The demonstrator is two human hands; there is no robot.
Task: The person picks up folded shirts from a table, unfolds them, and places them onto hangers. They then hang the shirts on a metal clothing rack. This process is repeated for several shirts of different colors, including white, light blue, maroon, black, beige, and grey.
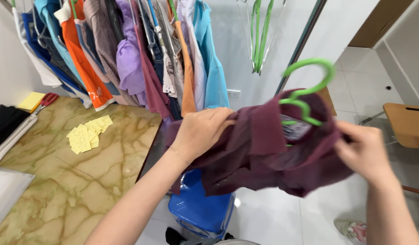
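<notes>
A dark maroon shirt hangs bunched in front of me on a green plastic hanger whose hook sticks up above the collar. My left hand grips the shirt's left shoulder. My right hand pinches the fabric at the shirt's right edge. The hanger's lower part is hidden inside the shirt.
A rack of several coloured garments hangs at the upper left, with empty green hangers beside it. A marble-patterned table holds yellow paper tags and red scissors. A blue stool stands below; a wooden chair is at right.
</notes>
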